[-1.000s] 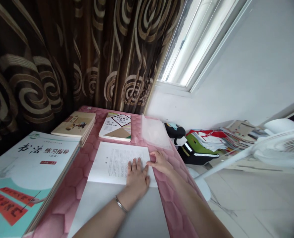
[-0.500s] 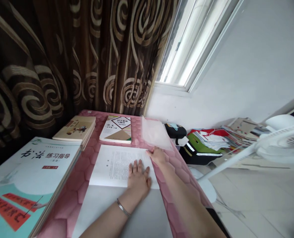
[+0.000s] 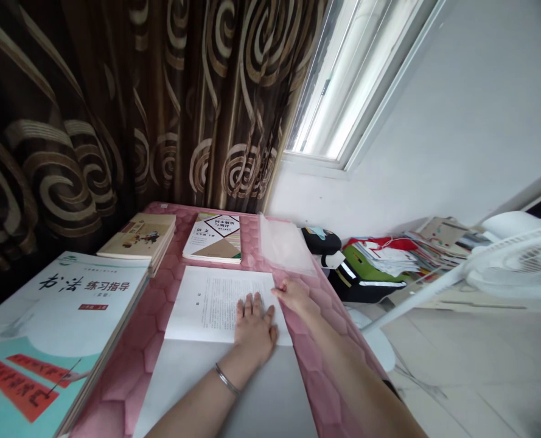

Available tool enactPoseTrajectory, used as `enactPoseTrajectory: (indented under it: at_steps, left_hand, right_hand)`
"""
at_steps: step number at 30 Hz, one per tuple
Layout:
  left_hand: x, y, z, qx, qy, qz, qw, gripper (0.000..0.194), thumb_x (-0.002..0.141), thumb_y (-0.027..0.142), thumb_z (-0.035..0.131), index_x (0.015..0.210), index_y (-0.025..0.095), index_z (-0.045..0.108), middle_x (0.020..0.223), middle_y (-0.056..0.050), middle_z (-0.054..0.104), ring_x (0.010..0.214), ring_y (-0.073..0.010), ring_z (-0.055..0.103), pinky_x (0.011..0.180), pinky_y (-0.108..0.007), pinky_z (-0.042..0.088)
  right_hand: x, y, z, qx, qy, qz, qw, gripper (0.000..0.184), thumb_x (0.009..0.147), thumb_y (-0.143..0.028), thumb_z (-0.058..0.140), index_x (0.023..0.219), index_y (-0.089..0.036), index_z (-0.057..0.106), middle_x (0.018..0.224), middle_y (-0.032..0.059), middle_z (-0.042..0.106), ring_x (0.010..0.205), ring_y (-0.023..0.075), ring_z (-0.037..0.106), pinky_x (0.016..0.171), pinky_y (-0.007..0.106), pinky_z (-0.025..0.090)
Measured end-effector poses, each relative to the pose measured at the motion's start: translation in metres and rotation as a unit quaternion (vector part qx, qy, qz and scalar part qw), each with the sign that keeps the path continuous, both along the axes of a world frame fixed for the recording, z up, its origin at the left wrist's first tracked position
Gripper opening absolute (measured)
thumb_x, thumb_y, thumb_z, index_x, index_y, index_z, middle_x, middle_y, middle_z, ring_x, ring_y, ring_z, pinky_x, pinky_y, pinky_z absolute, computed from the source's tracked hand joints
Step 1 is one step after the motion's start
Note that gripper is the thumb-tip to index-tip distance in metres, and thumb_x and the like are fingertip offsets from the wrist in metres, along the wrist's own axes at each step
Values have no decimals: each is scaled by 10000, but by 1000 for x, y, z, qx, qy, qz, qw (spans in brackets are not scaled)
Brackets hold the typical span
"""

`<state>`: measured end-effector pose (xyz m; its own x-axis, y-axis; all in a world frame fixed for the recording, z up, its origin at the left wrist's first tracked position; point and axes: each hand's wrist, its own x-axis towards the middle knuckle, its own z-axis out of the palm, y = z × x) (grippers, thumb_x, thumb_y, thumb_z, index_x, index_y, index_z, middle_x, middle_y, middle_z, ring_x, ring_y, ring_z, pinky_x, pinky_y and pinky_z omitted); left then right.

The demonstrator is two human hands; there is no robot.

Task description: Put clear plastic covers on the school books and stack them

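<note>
A book (image 3: 183,316) lies open on the pink padded tabletop, with a page of small vertical print at the far half and a blank greyish sheet on the near half. My left hand (image 3: 255,331), a silver bangle at its wrist, rests flat on the printed page with its fingers spread. At the page's right edge, my right hand (image 3: 293,295) has thumb and fingertips pinched on the paper near the far corner.
A white workbook (image 3: 213,237) and a translucent plastic sheet (image 3: 283,243) lie beyond the book. Stacks of tan books (image 3: 137,234) and calligraphy workbooks (image 3: 69,304) stand left. A white fan (image 3: 416,298) and a green bag (image 3: 366,264) are off the right edge; a curtain (image 3: 197,121) hangs behind.
My right hand has slid slightly toward me along the page's right edge, still with its fingers at the paper. My left hand has stayed flat in place.
</note>
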<state>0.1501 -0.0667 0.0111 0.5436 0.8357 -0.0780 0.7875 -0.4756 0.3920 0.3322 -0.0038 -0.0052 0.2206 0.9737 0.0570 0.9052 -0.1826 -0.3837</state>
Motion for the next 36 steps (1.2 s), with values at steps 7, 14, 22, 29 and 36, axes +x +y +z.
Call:
enactPoseTrajectory:
  at_steps: [7,14,22,29,36]
  left_hand:
    - [0,-3,-1,14,-11,-2,1000,590,927,397,353,1444,121,423,1568,-187,261,1466,-366,131,1185,-561,80]
    - [-13,29,1,44,34,93,994,562,929,253,303,1434,15,371,1531,-195,353,1431,-247,310,1167,-396,258]
    - [-91,96,-9,40,101,133,985,659,951,436,278,1515,98,231,1608,-120,135,1483,-262,141,1194,-497,111]
    - [-96,94,-18,83,95,139,982,657,943,452,251,1518,133,246,1605,-105,160,1485,-252,140,1191,-502,97]
    - [-99,94,-17,74,108,132,983,607,936,329,248,1520,163,249,1611,-74,158,1489,-227,118,1197,-476,83]
  right_hand:
    - [-45,5,-8,38,-49,104,993,465,931,-378,447,1347,-186,522,1489,96,434,1392,224,356,1131,364,287]
    - [-43,5,-34,2,-103,141,985,592,989,-401,258,1478,-78,348,1560,144,293,1465,233,203,1187,402,167]
    - [-52,1,-18,-52,-130,124,982,621,991,-408,230,1495,-52,295,1583,144,225,1475,229,165,1191,389,119]
    - [-119,14,5,-26,-113,109,987,557,963,-293,285,1447,-36,387,1574,167,240,1480,279,127,1175,528,77]
    - [-158,15,-6,-27,-46,204,978,600,1002,-404,184,1486,-85,336,1573,109,262,1475,208,165,1197,424,87]
